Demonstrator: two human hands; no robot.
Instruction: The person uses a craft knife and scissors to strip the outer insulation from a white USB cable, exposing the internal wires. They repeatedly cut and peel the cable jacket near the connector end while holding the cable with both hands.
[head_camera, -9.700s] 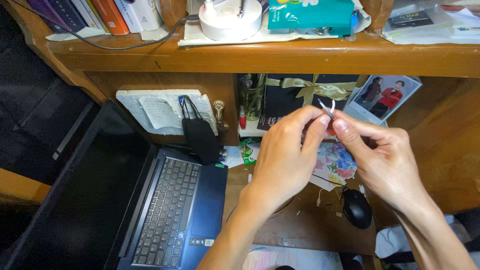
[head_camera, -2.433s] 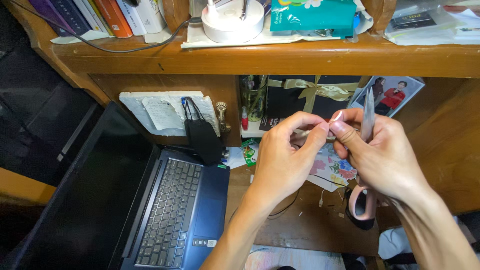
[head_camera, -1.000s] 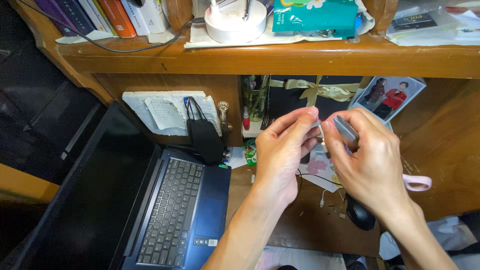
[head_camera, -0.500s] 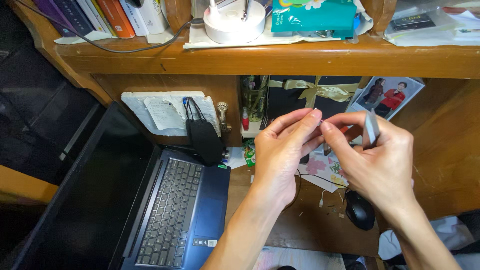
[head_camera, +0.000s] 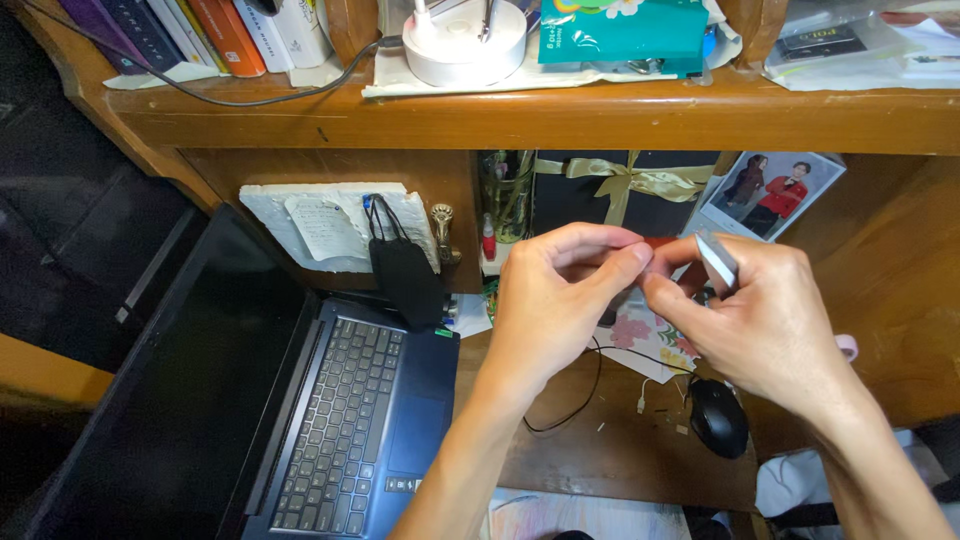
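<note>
Above a cluttered wooden desk (head_camera: 620, 450), something small and hidden is pinched between left hand (head_camera: 555, 300) and right hand (head_camera: 765, 320); scissors (head_camera: 718, 262) are gripped in the right.

Mouse (head_camera: 718, 417) and cable (head_camera: 585, 385) clutter the desk (head_camera: 600, 455).

Both forearms reach up and meet above the black computer mouse (head_camera: 718, 417). The left hand (head_camera: 553, 300) pinches thumb against forefinger; the right hand (head_camera: 762, 320) curls beside it, their fingertips touching.
</note>
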